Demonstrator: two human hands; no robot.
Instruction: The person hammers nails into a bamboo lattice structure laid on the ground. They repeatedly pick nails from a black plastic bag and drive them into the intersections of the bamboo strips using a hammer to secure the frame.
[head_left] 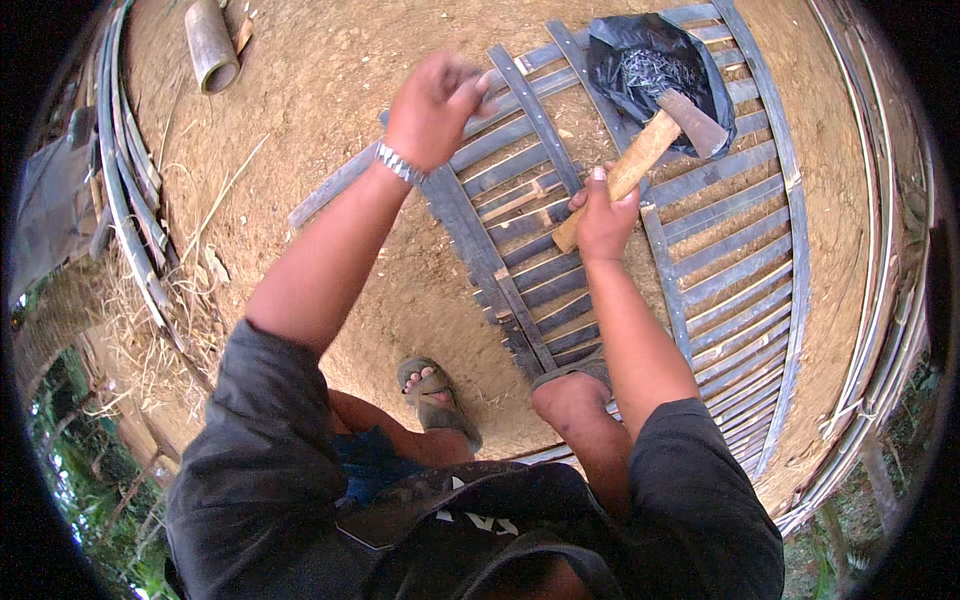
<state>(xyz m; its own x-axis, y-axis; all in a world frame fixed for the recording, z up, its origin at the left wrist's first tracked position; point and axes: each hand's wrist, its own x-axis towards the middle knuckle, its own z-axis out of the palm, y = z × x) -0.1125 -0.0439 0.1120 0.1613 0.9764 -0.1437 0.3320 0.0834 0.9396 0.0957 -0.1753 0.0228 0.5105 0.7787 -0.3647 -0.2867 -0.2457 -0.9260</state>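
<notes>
My right hand is wrapped round the wooden handle of a hatchet, its metal head up and to the right. That head overlaps the near edge of a black plastic bag holding many thin nails. Up and to the left, my left hand is raised over the bare soil near the end of a slatted frame. Its fingers are curled in and slightly blurred; whatever they may pinch is too small to make out. The dark slatted frame, of split bamboo or wood strips, lies flat under my right arm.
A cut bamboo tube lies on the soil at the far left. Long poles line the left side, with more poles curving along the right. My sandalled foot stands left of the frame; my other leg is over its near part.
</notes>
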